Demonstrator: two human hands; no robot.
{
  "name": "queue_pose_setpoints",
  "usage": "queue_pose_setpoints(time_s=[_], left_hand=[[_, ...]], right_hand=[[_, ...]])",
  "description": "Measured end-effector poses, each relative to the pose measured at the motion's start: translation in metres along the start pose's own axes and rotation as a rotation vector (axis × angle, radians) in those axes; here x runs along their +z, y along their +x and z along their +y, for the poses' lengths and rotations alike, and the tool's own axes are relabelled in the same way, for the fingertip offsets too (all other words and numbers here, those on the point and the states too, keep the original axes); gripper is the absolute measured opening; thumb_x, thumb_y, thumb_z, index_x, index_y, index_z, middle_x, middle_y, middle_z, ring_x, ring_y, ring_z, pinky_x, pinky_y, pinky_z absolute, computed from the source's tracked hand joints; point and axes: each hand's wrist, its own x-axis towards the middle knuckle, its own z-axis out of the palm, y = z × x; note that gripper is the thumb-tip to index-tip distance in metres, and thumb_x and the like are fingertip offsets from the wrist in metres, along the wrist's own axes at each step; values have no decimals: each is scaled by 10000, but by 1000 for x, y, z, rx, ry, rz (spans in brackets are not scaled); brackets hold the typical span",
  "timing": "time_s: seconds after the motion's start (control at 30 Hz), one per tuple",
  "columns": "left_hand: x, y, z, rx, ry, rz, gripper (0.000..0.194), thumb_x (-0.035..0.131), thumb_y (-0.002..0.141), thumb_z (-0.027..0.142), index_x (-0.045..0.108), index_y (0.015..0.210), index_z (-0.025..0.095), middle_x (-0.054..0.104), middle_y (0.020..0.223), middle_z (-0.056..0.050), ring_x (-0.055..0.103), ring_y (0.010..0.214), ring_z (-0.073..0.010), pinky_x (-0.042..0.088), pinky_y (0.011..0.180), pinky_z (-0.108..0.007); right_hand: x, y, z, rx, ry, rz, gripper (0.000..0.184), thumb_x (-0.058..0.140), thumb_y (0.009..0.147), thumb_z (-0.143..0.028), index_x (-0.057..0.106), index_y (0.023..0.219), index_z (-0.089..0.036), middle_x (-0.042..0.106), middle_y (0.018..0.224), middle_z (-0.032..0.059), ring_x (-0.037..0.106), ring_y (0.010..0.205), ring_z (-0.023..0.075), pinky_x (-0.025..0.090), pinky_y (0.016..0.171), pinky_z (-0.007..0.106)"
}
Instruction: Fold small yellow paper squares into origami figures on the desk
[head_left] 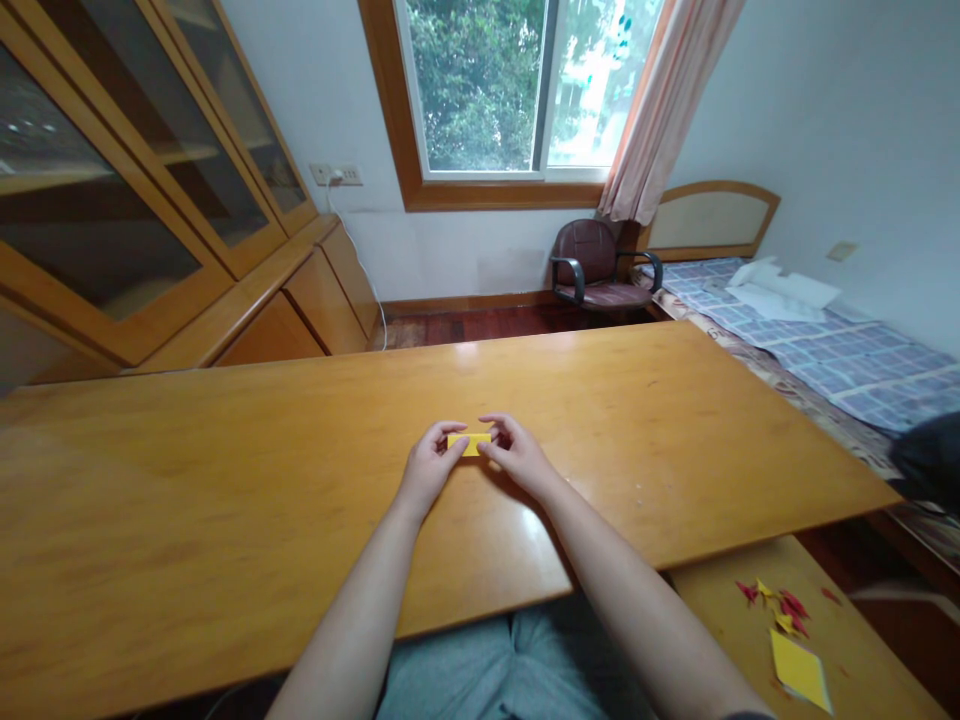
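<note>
A small yellow piece of folded paper [472, 442], a narrow rectangle, is held just above the middle of the wooden table [247, 500]. My left hand [433, 462] grips its left end, thumb on the near face and fingers curled behind. At the right end, my right hand [517, 455] has its thumb on the paper, with the index finger arched over and apart from the top edge. The fingers behind the paper are partly hidden.
A lower surface [720, 590] at the right bears several small red and yellow folded paper pieces [787, 610] and a stack of yellow paper [801, 668]. A chair [592, 265] stands past the far edge, a bed [825, 350] to the right, a cabinet [300, 310] at the left.
</note>
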Motion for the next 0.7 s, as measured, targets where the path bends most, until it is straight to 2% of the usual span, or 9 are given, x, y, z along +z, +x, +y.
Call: queue_pose_setpoints(time_s=[0.13, 0.37, 0.57, 0.7], left_hand=[[-2, 1, 1, 4, 126, 10, 220, 659, 775, 374, 698, 881, 185, 656, 759, -6, 566, 700, -164, 434, 647, -257], [-2, 2, -2, 22, 71, 12, 209, 667, 781, 375, 683, 867, 185, 675, 836, -18, 584, 753, -167, 443, 694, -263], [-1, 1, 0, 33, 80, 28, 189, 669, 781, 366, 674, 845, 189, 676, 825, -22, 595, 770, -176, 451, 700, -269], [1, -2, 2, 63, 109, 10, 186, 680, 777, 371, 681, 845, 198, 691, 852, -33, 620, 822, -195, 467, 741, -287]], right_hand=[[0, 0, 0, -10, -79, -7, 341, 644, 800, -262, 599, 1133, -208, 545, 796, -28, 518, 682, 116, 411, 641, 245], [-1, 0, -2, -20, -144, 16, 307, 640, 807, -269, 622, 1108, -207, 562, 821, -18, 539, 723, 129, 428, 689, 260], [1, -1, -6, -37, -206, 25, 306, 645, 812, -261, 631, 1112, -200, 594, 835, -5, 566, 734, 137, 450, 708, 269], [1, 0, -9, -94, -293, 26, 150, 642, 835, -268, 679, 959, -193, 645, 837, 20, 578, 739, 150, 448, 692, 275]])
